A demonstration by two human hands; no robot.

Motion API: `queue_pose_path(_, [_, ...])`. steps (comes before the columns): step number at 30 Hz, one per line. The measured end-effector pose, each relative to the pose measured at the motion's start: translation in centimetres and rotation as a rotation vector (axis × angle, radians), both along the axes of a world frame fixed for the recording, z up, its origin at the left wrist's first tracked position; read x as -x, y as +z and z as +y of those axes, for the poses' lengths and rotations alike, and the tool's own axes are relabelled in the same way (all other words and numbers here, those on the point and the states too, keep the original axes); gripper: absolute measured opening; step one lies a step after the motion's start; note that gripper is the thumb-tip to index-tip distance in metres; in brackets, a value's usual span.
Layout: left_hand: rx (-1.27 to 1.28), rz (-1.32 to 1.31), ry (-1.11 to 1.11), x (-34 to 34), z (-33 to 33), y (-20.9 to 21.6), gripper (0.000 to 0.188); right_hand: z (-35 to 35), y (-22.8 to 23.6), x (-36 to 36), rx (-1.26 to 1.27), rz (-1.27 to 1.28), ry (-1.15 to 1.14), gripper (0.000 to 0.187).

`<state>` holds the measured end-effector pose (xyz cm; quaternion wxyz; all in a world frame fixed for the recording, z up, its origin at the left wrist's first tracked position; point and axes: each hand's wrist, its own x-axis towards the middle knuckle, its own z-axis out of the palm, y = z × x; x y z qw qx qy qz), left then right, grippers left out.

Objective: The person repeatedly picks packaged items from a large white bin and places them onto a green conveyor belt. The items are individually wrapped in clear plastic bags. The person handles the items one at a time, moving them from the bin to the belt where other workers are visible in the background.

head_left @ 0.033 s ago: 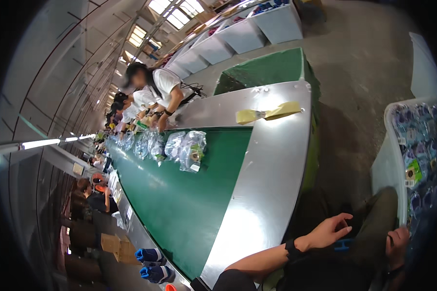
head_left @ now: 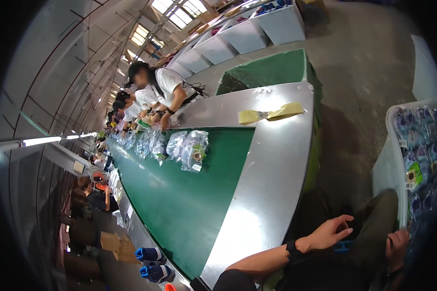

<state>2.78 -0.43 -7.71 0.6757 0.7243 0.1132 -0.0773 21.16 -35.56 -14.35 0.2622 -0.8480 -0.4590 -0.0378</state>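
Note:
My left hand [head_left: 327, 232] hangs over my lap, beside the metal edge of the work table [head_left: 247, 223]. Its fingers are loosely bent and apart, with nothing in them. At the right, my right hand [head_left: 397, 243] has its fingers curled at the near rim of a white bin [head_left: 397, 169]. The bin holds several clear-bagged pairs of blue shoes [head_left: 417, 140], some with green labels. Part of the right hand's grip is hidden. On the green conveyor belt [head_left: 194, 208], several clear bags [head_left: 194, 150] lie along the far side, out of reach of both hands.
Yellow tape [head_left: 271, 113] sticks to the table's far corner. Behind it stands a green-lined bin [head_left: 262, 72]. Blue shoes [head_left: 153, 264] sit on the belt's left ledge near a cardboard box [head_left: 119, 246]. Co-workers [head_left: 167, 89] stand along the belt; white bins [head_left: 277, 24] line the back.

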Motion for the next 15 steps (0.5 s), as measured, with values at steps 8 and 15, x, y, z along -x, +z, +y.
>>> queue_pose_path(8, [-0.028,-0.049,0.019,0.1,0.1,0.6,0.050,-0.3,-0.4,-0.5,0.022,-0.031,0.042,0.011])
queue_pose_path(15, [-0.063,-0.051,0.007,0.2,0.4,1.2,0.052,-0.7,-0.8,-0.4,0.042,0.020,0.009,0.012])
